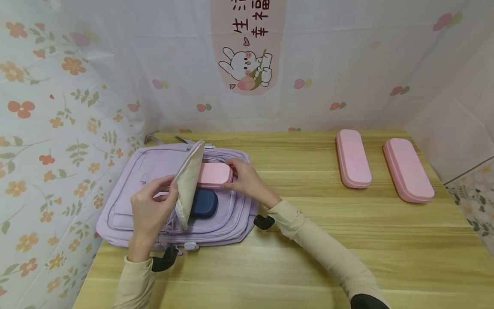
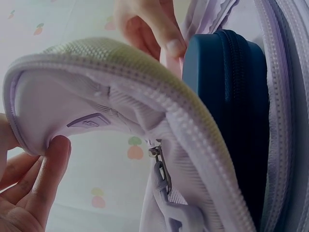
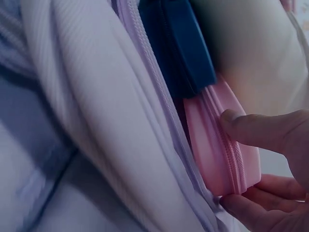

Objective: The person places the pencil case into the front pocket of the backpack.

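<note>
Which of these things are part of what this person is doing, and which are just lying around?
Part of the job:
purple backpack, its flap pinched by the left hand
pink case, held by the right hand
dark blue case, in the backpack

Lying apart:
two matching pink cases on the table, untouched, though perhaps part of it too

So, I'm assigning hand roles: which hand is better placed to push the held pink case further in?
The right hand, probably: its fingers grip the pink case, while the left hand holds the flap open.
</note>
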### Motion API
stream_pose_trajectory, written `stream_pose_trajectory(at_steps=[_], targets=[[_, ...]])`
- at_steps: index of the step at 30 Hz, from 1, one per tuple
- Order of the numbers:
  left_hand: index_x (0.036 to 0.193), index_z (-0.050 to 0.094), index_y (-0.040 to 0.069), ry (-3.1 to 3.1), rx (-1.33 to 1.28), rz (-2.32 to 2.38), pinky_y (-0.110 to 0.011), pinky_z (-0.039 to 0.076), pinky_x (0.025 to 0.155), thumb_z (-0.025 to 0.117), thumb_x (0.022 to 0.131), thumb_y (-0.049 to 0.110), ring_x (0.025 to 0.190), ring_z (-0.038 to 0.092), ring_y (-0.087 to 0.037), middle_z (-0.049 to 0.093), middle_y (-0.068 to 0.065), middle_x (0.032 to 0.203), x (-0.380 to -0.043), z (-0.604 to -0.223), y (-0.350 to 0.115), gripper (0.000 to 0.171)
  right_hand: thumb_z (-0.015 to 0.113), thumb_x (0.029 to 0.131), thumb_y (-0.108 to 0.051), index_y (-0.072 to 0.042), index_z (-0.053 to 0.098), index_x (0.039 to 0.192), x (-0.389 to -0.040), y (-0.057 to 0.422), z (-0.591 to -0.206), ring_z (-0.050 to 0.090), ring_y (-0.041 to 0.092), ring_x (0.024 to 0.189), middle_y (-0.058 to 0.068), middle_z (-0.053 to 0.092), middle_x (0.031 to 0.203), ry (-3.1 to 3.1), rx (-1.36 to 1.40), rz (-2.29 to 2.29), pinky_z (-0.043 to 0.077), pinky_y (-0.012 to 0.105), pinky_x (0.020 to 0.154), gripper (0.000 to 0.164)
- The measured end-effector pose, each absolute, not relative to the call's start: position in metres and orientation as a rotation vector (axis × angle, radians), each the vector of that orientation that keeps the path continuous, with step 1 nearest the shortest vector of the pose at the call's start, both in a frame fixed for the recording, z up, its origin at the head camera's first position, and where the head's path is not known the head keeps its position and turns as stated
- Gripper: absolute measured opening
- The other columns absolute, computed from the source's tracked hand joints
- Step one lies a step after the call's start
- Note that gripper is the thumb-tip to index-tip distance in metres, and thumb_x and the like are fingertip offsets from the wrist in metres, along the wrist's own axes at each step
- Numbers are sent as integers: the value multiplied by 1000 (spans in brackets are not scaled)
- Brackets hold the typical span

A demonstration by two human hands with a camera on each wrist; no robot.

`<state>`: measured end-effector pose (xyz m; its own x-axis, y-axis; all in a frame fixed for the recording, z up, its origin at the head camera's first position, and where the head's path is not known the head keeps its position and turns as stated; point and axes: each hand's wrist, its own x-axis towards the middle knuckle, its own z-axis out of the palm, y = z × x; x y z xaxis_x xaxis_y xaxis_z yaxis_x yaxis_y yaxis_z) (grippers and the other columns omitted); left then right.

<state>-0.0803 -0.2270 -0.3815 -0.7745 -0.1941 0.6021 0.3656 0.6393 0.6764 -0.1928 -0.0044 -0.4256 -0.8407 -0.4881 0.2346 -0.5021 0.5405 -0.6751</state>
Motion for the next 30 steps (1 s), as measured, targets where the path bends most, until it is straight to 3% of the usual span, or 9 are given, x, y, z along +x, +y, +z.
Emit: stream_pose_trajectory(at_steps=[9,16,21,30], targets=[[95,71,3,-2204,-132,-1099,-8,52,56,64,77,4,65,60,5,70,-7,80,-79,-382,-225,19,81,67,-20,2,49,124,-196,-18,-435,52,24,115,13,57,122,-2768,910,1160,41,33,102,69],[95,71,3,-2211,-130,-1100,-8,52,56,64,78,5,65,60,6,70,-7,80,-79,-384,-225,19,76,70,-10,4,43,129,-194,-8,-438,55,24,114,17,55,124,-2736,930,1347,47,27,97,68],[95,71,3,-2211,-118,-1111,-8,52,56,64,78,5,66,61,6,70,-7,80,-79,-384,-224,19,74,73,-11,3,45,129,-191,13,-434,55,27,115,17,53,128,-2694,900,1421,46,28,98,65],[95,71,5,-2202,-117,-1132,-6,51,56,64,77,3,64,60,8,70,-9,78,-79,-386,-219,19,71,76,-19,-1,45,131,-186,58,-427,51,32,118,14,51,131,-2669,810,1276,45,41,100,63]])
